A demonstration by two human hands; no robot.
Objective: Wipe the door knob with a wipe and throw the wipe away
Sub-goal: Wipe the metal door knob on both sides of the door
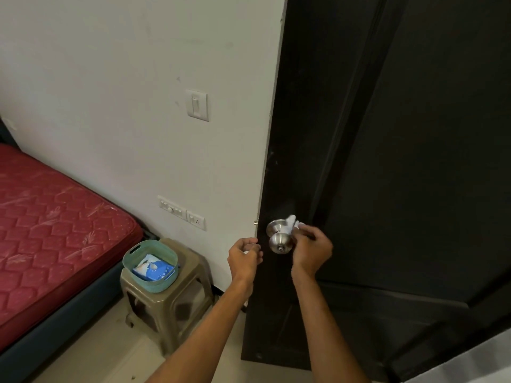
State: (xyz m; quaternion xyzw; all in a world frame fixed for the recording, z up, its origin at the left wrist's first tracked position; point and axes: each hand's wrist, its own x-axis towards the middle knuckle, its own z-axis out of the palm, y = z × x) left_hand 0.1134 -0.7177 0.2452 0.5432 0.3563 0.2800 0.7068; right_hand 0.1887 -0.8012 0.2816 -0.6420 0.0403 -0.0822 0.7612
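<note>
Up close, the right grip [311, 248] pinches a white wipe [291, 223] against the steel door knob [279, 240], while the left grip [246, 255] curls beside the dark door [387, 161], its hold unclear.

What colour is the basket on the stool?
Basket: pale teal green, head view.

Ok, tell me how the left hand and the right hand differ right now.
The right hand pinches the white wipe at the door knob; the left hand has no wipe. The right hand is in front of the door; the left hand curls at its edge, its grip unclear. Both are raised at knob height.
</note>
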